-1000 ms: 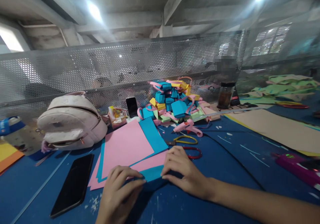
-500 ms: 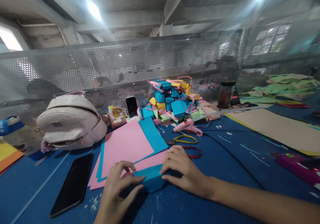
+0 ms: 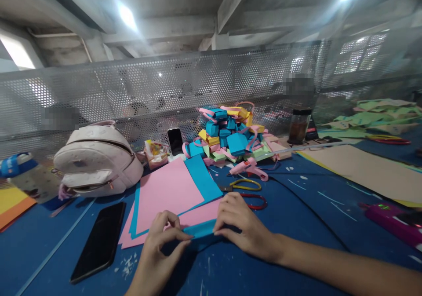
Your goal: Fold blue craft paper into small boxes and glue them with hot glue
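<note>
A folded piece of blue paper (image 3: 202,233) is stretched between my two hands, just above the blue tabletop. My left hand (image 3: 163,247) pinches its left end between thumb and fingers. At the right end, my right hand (image 3: 235,221) grips it the same way, fingertips covering that edge. Behind my hands lies a stack of pink sheets (image 3: 168,190) and blue sheets (image 3: 204,179). Scissors (image 3: 245,184) with one yellow and one red handle rest beyond my right hand. A pink glue gun (image 3: 249,168) lies past them.
A heap of blue and yellow paper boxes (image 3: 227,131) stands at the back. To the left are a black phone (image 3: 99,243), a white backpack (image 3: 99,159) and a bottle (image 3: 29,177). At right are large beige sheets (image 3: 359,168), a magenta device (image 3: 395,221) and a dark cable (image 3: 310,208).
The blue paper has been tilted or flattened, so less of its front face shows. Both hands keep their pinch on it. The whole view has shifted slightly.
</note>
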The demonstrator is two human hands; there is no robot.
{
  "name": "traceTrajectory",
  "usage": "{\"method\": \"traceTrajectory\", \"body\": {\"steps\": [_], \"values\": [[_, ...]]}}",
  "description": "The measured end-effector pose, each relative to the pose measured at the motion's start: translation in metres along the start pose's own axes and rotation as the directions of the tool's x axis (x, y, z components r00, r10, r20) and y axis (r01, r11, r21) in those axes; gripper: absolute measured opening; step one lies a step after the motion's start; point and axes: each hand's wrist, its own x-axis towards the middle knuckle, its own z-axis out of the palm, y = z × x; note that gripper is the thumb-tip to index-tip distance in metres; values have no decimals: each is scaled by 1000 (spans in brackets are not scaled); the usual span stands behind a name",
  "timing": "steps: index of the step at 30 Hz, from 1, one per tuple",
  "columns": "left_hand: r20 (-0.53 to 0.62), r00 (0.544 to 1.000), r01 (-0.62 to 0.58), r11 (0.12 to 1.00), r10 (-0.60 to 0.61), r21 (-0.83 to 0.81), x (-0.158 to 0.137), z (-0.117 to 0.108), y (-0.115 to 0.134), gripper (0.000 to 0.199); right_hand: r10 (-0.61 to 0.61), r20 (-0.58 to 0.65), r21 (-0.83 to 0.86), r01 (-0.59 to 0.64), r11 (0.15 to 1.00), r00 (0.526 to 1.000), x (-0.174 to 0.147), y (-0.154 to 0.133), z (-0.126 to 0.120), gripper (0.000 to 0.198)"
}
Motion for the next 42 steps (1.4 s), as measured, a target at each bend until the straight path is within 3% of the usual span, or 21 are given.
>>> {"method": "traceTrajectory", "body": {"steps": [8, 16, 29, 32, 42], "values": [[-25, 1000, 13, 999, -12, 46, -2, -3, -8, 12, -20, 22, 8, 20, 1000, 1000, -1, 7, -3, 10], [28, 992, -129, 978, 126, 161, 0, -8, -11, 12, -3, 38, 22, 2, 1000, 999, -1, 7, -4, 14], [44, 982, -191, 954, 186, 232, 1, -7, -13, 8, 33, -16, 135, -31, 990, 999, -1, 12, -1, 6], [52, 974, -227, 941, 221, 251, -1, -5, -11, 15, 25, 10, 110, -26, 994, 1000, -2, 8, 1, 3], [27, 989, -148, 954, 146, 260, 0, 12, 5, 12, 49, -25, 48, -48, 998, 998, 3, -10, 12, 12]]}}
